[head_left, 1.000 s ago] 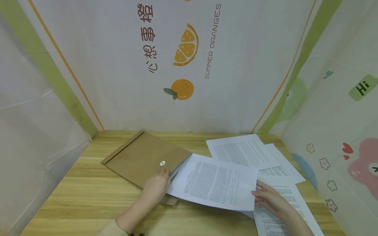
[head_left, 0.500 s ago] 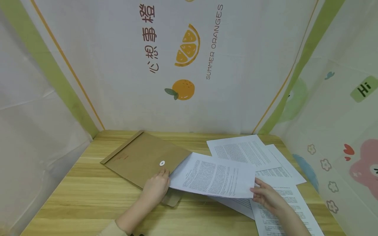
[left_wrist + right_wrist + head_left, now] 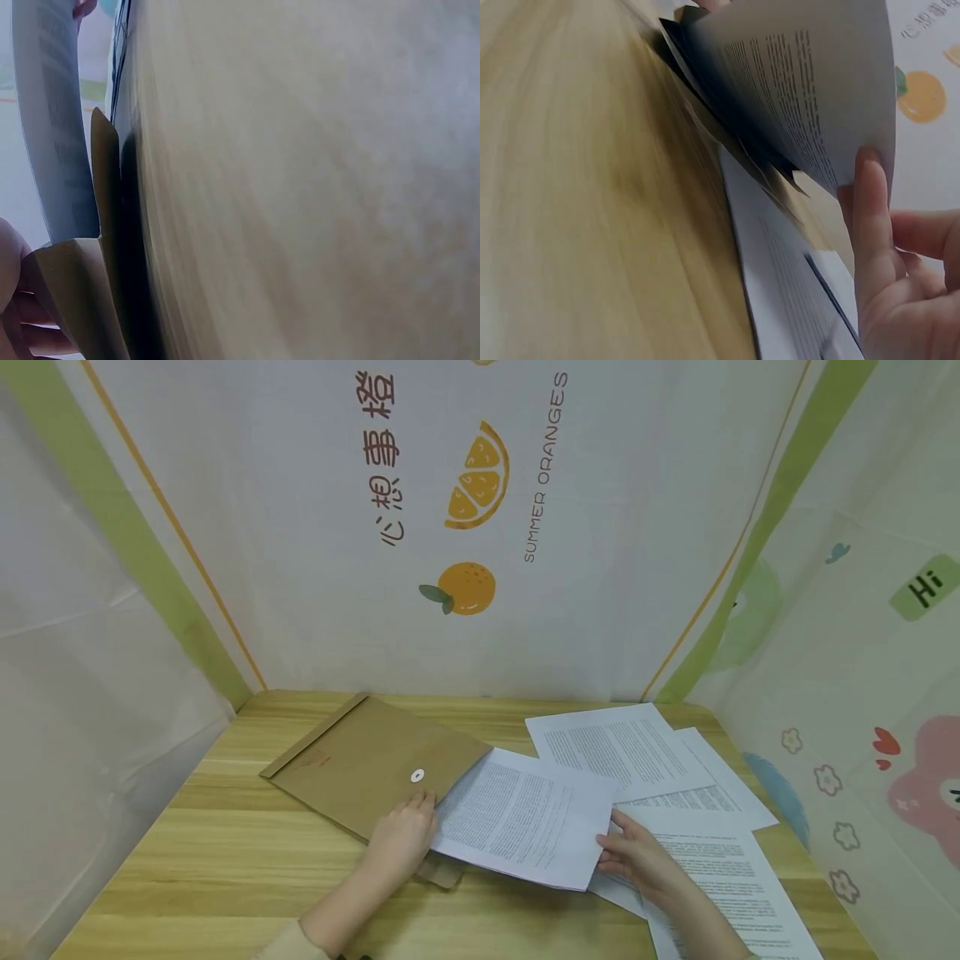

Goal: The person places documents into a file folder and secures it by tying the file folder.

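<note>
A brown paper document envelope (image 3: 352,760) with a white round button lies slanted on the left of the table. My left hand (image 3: 405,835) grips its mouth, and in the left wrist view the fingers curl round the envelope's edge (image 3: 75,281). Printed paper sheets (image 3: 525,818) reach partly into that mouth, their inner end hidden. At the outer edge my right hand (image 3: 637,856) pinches them, thumb on one side and fingers on the other. The right wrist view shows the sheets (image 3: 810,97) bowed and raised off the table.
Loose printed pages lie at the right: one at the back (image 3: 622,747), another partly under it (image 3: 738,789), and one below my right forearm (image 3: 750,893). A further sheet (image 3: 618,892) shows beneath the held ones. Printed cloth walls (image 3: 300,610) border the wooden table (image 3: 195,860).
My right hand has moved left, carrying the sheets deeper into the envelope's mouth; less of their print shows. The left hand has stayed on the envelope, nearly still.
</note>
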Motion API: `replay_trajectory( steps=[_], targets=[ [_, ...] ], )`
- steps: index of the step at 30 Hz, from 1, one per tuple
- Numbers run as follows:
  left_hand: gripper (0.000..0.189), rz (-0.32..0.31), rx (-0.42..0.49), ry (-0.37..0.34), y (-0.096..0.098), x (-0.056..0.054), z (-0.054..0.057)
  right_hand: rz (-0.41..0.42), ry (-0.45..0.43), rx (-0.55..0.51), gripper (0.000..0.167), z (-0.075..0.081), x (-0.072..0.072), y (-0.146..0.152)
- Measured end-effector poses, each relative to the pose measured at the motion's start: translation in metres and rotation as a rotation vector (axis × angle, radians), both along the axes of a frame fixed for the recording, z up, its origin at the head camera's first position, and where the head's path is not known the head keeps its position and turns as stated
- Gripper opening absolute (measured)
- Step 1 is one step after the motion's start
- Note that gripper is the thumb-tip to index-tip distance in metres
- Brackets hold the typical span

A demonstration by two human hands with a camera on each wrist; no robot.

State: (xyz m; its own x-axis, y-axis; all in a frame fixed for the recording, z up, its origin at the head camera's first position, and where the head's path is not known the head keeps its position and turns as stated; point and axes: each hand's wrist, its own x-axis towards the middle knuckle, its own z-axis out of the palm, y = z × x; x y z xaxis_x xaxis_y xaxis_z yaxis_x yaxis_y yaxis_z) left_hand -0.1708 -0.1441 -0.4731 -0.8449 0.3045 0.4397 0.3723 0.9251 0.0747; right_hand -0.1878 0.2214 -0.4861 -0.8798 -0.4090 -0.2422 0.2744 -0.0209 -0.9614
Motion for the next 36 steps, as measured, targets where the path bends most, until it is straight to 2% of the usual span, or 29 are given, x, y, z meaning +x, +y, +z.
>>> replay_trajectory(
  steps=[5,10,19,30,36],
  targets=[
    [0.026,-0.001,-0.003,0.022,0.001,0.000,-0.001,-0.014,-0.007,-0.014,0.073,0.000,-0.005,-0.021],
    [0.024,-0.013,0.006,0.059,0.001,0.000,-0.002,-0.063,-0.014,-0.015,0.071,0.001,-0.012,-0.041],
    [0.023,-0.016,0.029,0.059,0.001,0.001,-0.001,-0.147,-0.028,0.017,0.062,0.002,-0.029,-0.070],
    [0.023,-0.018,0.035,0.078,0.001,0.001,-0.002,-0.110,-0.042,-0.047,0.064,0.009,-0.041,-0.098],
    [0.024,-0.030,0.048,0.064,0.004,0.002,-0.003,-0.094,-0.021,-0.031,0.062,0.010,-0.041,-0.114]
  ],
)
